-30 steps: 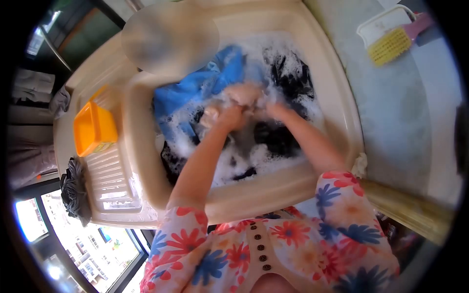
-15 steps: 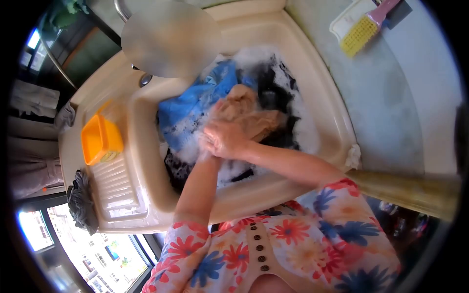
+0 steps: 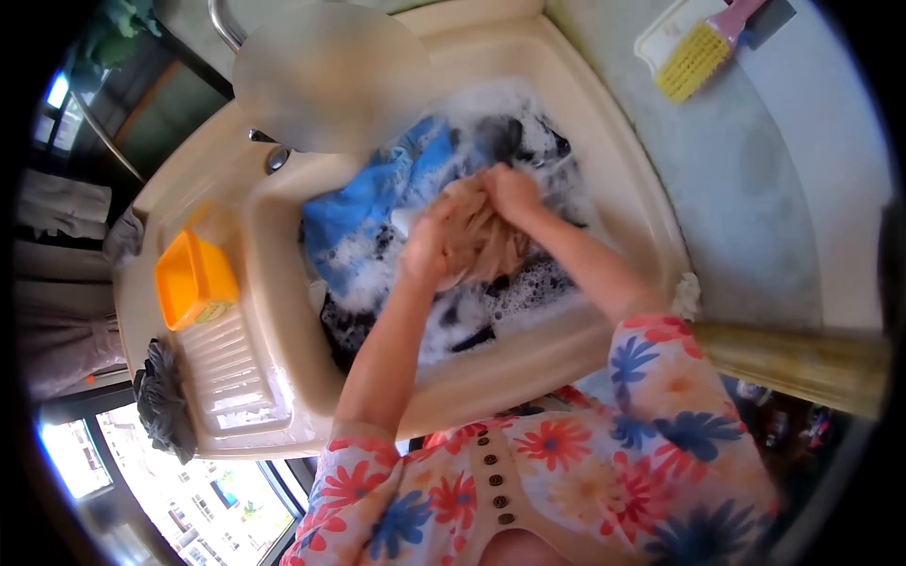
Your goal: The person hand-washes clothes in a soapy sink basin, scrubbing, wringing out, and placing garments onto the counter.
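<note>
Both hands grip a wet tan cloth [image 3: 483, 241] over the soapy water in a beige sink [image 3: 618, 141]. My left hand [image 3: 429, 241] is closed on the cloth's left side. On its upper right edge, my right hand [image 3: 514, 196] is closed too. The cloth hangs bunched between them, and its kind does not show. A blue garment [image 3: 354, 203] lies in the suds to the left. Dark wet fabric [image 3: 495, 140] shows through the foam behind and below the hands.
On the ribbed drainboard [image 3: 231, 377] stands an orange plastic container [image 3: 196, 280]. A dark grey cloth [image 3: 165, 406] hangs over its left edge. A yellow-bristled brush [image 3: 694, 61] with a pink handle lies at upper right. A blurred round patch hides the area near the faucet [image 3: 225, 24].
My hands were together at the left of the tan cloth. Now they are apart, my right hand having moved up and right, with the cloth between them.
</note>
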{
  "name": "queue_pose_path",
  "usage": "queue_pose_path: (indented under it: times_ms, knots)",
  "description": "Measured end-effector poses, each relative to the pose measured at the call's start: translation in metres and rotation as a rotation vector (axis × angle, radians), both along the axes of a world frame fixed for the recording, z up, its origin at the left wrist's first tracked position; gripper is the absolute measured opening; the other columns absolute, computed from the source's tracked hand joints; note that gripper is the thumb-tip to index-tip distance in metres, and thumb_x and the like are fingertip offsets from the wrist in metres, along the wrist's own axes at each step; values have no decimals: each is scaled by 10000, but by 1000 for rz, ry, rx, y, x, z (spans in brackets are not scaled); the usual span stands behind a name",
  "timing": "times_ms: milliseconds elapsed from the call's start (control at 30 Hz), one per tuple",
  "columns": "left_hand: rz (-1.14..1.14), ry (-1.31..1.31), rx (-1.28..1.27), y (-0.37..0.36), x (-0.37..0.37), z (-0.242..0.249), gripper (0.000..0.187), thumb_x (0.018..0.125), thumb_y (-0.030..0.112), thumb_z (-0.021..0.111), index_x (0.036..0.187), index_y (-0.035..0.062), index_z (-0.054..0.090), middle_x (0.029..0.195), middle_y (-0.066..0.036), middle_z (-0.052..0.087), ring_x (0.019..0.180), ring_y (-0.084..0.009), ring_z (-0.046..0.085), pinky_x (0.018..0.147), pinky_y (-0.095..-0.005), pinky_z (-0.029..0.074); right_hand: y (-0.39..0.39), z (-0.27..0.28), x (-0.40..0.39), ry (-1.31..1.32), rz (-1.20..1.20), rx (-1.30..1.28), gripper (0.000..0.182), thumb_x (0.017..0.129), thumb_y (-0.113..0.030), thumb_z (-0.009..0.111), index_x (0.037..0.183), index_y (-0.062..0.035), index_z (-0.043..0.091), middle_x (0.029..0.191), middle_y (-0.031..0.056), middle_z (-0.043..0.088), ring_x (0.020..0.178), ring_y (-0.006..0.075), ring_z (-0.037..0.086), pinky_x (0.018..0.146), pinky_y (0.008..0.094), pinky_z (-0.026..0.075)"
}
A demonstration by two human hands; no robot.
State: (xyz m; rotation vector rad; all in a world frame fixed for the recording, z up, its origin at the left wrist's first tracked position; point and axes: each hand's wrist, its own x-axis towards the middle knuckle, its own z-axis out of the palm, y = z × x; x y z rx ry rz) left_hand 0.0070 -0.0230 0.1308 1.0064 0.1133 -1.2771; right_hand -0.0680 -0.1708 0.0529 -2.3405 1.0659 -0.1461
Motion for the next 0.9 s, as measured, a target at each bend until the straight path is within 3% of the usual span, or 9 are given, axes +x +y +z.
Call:
queue_pose_path:
  times_ms: [133,167,267,333,467,633,700,833,900]
  knots:
    - [-246,-1113,304,17,24,-91,357,780,285,567,1020,21,580,900,-182,627,844,-268,611,726,-351,493,24,4,-38,-113,141,-324,279,863,-315,470,916,-51,543,839,177,582,758,338,567,633,421,451]
    - [-233,-1309,441,16,19,-92,361,750,325,587,970,42,627,811,-196,632,792,-256,623,720,-321,481,17,0,-42,73,186,-151,384,888,-380,395,914,-25,539,872,194,584,819,335,573,688,426,462]
    - [-717,-1140,653,4,24,-32,328,770,304,570,994,74,638,826,-176,643,778,-244,625,709,-329,478,-3,29,-35,323,248,149,535,905,-477,320,919,-3,567,905,202,602,854,327,591,775,418,468]
    - [-754,-1003,379,11,53,-36,328,783,209,569,1042,9,588,912,-123,637,836,-202,610,719,-310,473,-25,51,-32,371,322,286,559,895,-510,335,891,-39,635,897,157,636,794,312,602,800,387,463]
    - [-592,-771,83,30,114,7,263,822,149,545,1004,-37,583,976,-122,620,889,-195,601,744,-301,488,-65,112,-54,-391,102,643,246,856,-215,556,922,10,633,855,53,649,768,140,583,672,290,462]
    - [-222,-175,-125,26,76,58,454,869,339,535,1153,-11,483,1042,-127,598,883,-249,595,823,-363,484,2,150,-17,-266,117,208,262,839,-247,561,935,-7,606,796,80,615,712,156,573,616,313,458]
    - [-433,145,-179,26,66,24,504,847,365,562,1177,-4,464,1040,-140,597,889,-268,591,853,-377,470,67,129,-16,-254,426,27,269,795,-241,599,928,-7,613,786,124,619,728,209,597,640,343,464]
    - [-282,-367,133,22,46,-57,407,769,246,650,1070,-14,564,947,-122,621,832,-237,600,729,-341,495,74,65,-35,-206,806,377,270,751,-198,634,938,-5,621,842,124,637,767,211,611,696,333,471]
    - [-254,-533,197,19,53,-46,324,765,193,632,1009,-18,600,905,-121,628,813,-220,602,710,-312,494,39,60,-50,-212,474,425,251,760,-150,633,961,0,620,879,97,649,793,166,610,724,267,473]
